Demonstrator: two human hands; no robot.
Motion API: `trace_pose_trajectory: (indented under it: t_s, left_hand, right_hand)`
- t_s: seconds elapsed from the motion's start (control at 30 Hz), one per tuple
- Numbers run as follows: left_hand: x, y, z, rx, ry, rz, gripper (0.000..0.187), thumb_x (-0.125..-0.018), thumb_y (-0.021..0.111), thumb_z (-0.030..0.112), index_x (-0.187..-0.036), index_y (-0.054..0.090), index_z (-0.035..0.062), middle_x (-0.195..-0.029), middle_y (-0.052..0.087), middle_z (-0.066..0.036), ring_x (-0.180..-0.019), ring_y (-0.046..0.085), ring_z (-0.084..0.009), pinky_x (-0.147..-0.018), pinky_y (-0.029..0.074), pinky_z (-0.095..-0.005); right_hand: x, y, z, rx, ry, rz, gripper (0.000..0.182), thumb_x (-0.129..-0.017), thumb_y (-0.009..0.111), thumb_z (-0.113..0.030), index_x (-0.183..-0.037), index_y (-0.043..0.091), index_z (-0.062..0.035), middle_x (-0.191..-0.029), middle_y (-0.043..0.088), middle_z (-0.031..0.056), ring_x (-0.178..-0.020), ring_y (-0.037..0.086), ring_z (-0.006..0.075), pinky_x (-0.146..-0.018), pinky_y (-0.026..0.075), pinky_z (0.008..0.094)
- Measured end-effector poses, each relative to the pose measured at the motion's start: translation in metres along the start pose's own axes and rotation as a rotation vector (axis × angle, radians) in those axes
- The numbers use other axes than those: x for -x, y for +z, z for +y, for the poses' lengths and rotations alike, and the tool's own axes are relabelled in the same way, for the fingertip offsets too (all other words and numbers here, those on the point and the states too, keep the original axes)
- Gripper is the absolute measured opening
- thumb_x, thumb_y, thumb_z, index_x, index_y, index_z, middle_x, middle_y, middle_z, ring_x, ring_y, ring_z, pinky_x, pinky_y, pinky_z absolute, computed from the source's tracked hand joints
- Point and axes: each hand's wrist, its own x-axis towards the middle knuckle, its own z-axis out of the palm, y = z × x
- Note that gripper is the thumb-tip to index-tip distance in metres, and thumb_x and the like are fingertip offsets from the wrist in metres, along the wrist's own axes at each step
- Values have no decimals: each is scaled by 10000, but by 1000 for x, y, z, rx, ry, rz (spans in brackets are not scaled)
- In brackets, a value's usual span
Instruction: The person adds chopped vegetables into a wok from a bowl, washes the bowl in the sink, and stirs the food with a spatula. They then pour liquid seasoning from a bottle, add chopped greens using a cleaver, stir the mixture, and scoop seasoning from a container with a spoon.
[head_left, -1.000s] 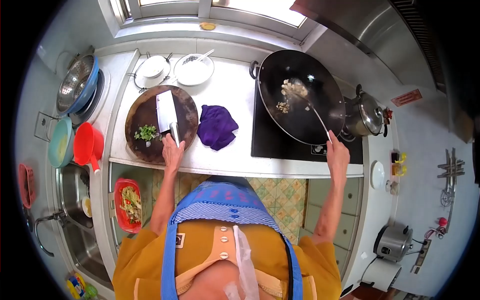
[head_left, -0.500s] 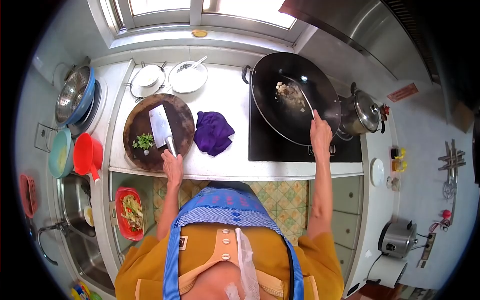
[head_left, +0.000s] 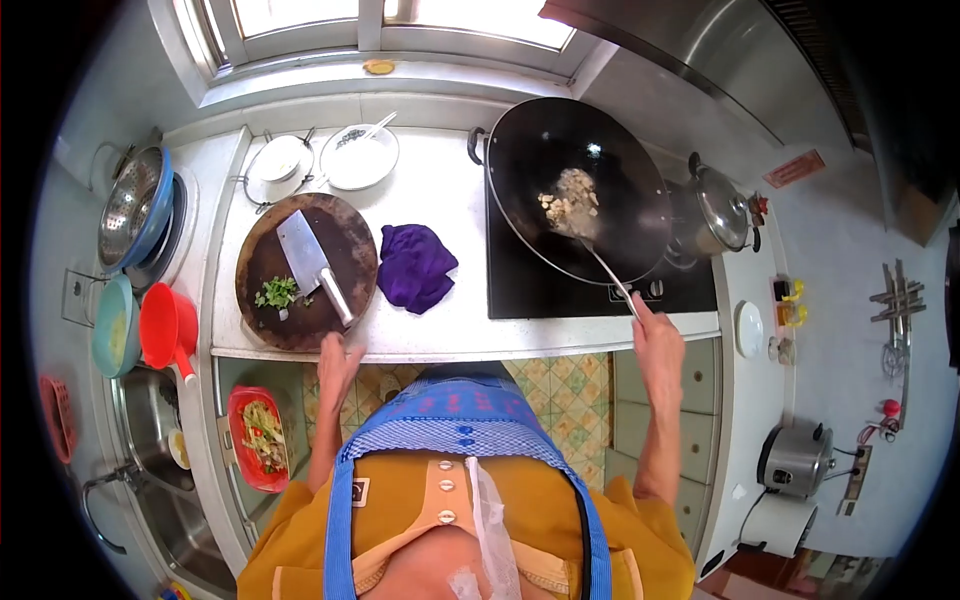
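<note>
My right hand [head_left: 654,338] is closed round the handle of a metal spatula [head_left: 612,272], whose far end rests among pale chopped food [head_left: 572,203] in a large black wok [head_left: 520,150]. Some steam or blur hangs over the food. My left hand [head_left: 340,362] is empty, fingers apart, just below the front edge of the round chopping board [head_left: 262,225]. On that board lie a cleaver [head_left: 303,250], its handle toward me, and a small heap of chopped greens [head_left: 277,292]. A crumpled purple cloth [head_left: 417,268] lies between board and wok.
Two white bowls [head_left: 360,158] stand behind the board. A lidded pot [head_left: 722,205] is right of the wok. At the left are a red ladle [head_left: 168,325], a teal bowl [head_left: 115,315], a colander [head_left: 135,210] and the sink [head_left: 150,420]. A red food container [head_left: 262,440] sits lower left.
My left hand has let go of the cleaver handle and drawn back toward me. My right hand has moved nearer to me with the spatula, and the food in the wok is gathered differently.
</note>
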Motion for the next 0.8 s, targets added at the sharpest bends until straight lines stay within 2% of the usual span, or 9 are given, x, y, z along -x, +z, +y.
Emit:
trace_pose_trajectory:
  t_s: [0.03, 0.17, 0.37, 0.43, 0.47, 0.53, 0.57, 0.7, 0.8]
  left_hand:
    - [10, -5, -3, 55, -55, -232, 492, -743, 643, 355, -999, 511, -44, -877, 560, -214, -829, 562, -348, -736, 447, -392]
    - [36, 18, -44, 242, -165, -499, 402, -740, 653, 325, -891, 552, -35, -759, 585, -157, -688, 576, -222, -613, 460, -337]
    - [47, 26, -52, 464, -449, -562, 346, -791, 634, 291, -897, 539, -24, -733, 556, -83, -552, 540, -184, -508, 462, -322]
    - [41, 32, -49, 836, -750, -479, 343, -802, 627, 240, -998, 497, -9, -753, 519, -65, -732, 564, -242, -620, 489, -357]
    - [35, 35, -52, 834, -749, -481, 343, -802, 627, 240, -998, 497, -9, -753, 519, -65, -732, 564, -242, -620, 489, -357]
    - [22, 48, -60, 1377, -865, -514, 421, -794, 635, 199, -1105, 423, 11, -866, 485, -100, -963, 504, -307, -783, 466, -392]
    - [11, 56, -71, 1454, -842, -600, 490, -786, 616, 170, -1173, 360, 15, -1071, 441, -164, -1083, 419, -343, -920, 377, -459]
    - [-14, 55, -35, 1523, -905, -616, 553, -726, 578, 141, -1216, 359, 7, -1281, 365, -166, -1144, 381, -368, -971, 271, -539]
    - [-26, 74, -36, 1569, -942, -547, 575, -705, 570, 147, -1221, 359, 9, -1293, 374, -154, -1175, 369, -350, -966, 263, -538]
  right_hand:
    - [-12, 18, 0, 24, 21, 20, 344, -817, 565, -102, -1157, 566, -156, -739, 547, 162, -666, 574, 352, -571, 457, 443]
    - [-69, 72, 19, 16, 5, 235, 342, -831, 552, -109, -1172, 546, -138, -740, 533, 178, -656, 572, 370, -569, 459, 449]
    - [-131, 92, 16, 60, -85, 306, 327, -845, 527, -109, -1170, 549, -143, -752, 525, 176, -644, 578, 369, -563, 470, 443]
    - [-130, 90, 18, 102, -103, 277, 325, -854, 492, -83, -1171, 546, -124, -758, 524, 187, -638, 582, 373, -555, 472, 441]
    - [-122, 89, 19, 102, -100, 277, 325, -854, 492, -83, -1171, 546, -124, -758, 524, 187, -638, 582, 373, -555, 472, 441]
    - [-96, 84, 22, 123, -44, 240, 324, -853, 475, -70, -1168, 545, -96, -763, 525, 206, -639, 584, 382, -558, 475, 444]
    - [-80, 83, 17, 124, -31, 218, 334, -848, 474, -66, -1175, 541, -72, -761, 527, 221, -636, 582, 392, -566, 478, 450]
    - [-43, 76, -9, -9, 84, 146, 375, -812, 560, -98, -1181, 556, -169, -750, 548, 177, -683, 566, 366, -609, 448, 451]
    - [-45, 50, 5, -10, 86, 134, 394, -801, 570, -87, -1187, 553, -165, -743, 551, 162, -688, 568, 349, -619, 451, 432]
